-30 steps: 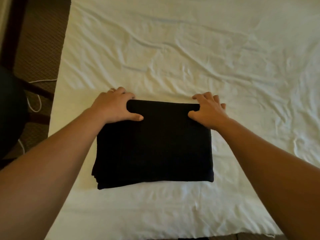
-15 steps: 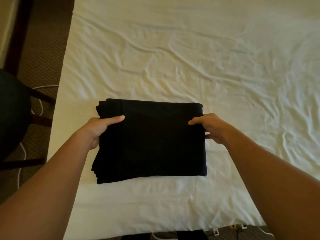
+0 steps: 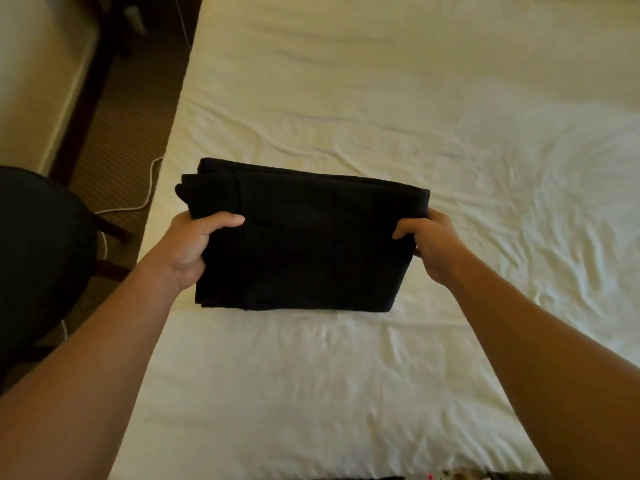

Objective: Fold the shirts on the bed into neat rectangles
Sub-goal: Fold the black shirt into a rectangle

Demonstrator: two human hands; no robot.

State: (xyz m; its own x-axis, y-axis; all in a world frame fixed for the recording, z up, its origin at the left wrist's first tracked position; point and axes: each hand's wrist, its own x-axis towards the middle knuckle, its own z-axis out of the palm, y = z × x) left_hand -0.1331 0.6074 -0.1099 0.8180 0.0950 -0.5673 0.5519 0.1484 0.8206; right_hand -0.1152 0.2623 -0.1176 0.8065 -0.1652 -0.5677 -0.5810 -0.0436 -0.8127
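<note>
A black shirt, folded into a thick rectangle with several layers showing at its left edge, is held up above the white bed sheet. My left hand grips its left side with the thumb on top and the fingers underneath. On the opposite side, my right hand grips the shirt the same way. The fingers of both hands are hidden under the cloth.
The bed's left edge runs down the frame, with brown carpet beyond it. A dark round chair stands at the left, a white cable lies on the floor, and a dark-framed piece of furniture is at the upper left.
Both hands slid from the shirt's far corners to its sides and took hold. The folded shirt has come up off the sheet, and the view has tilted toward the left.
</note>
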